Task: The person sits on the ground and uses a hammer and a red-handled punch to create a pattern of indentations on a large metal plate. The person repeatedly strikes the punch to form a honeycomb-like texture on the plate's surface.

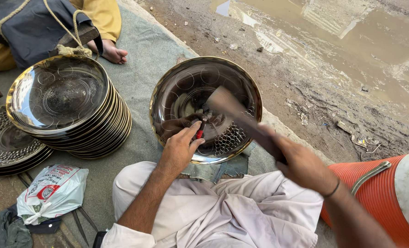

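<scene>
Both hands work over the round metal tray (186, 87) lying on the grey mat's (144, 50) right edge: the right hand (301, 163) grips a blurred hammer (243, 121), its long axis slanting up-left toward the tray's middle. Nearer that spot, the left hand (181, 147) pinches a small red-handled punch (201, 130), roughly upright, tip on the tray.

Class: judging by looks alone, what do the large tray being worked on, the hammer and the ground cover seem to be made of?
Tray: polished metal with a brass-coloured rim, mirror-like reflections. Hammer: motion-blurred; looks like wood, not certain. Ground cover: grey-green woven cloth, matte and creased. Left hand holds a small red-handled punch, the tip probably metal.
</scene>
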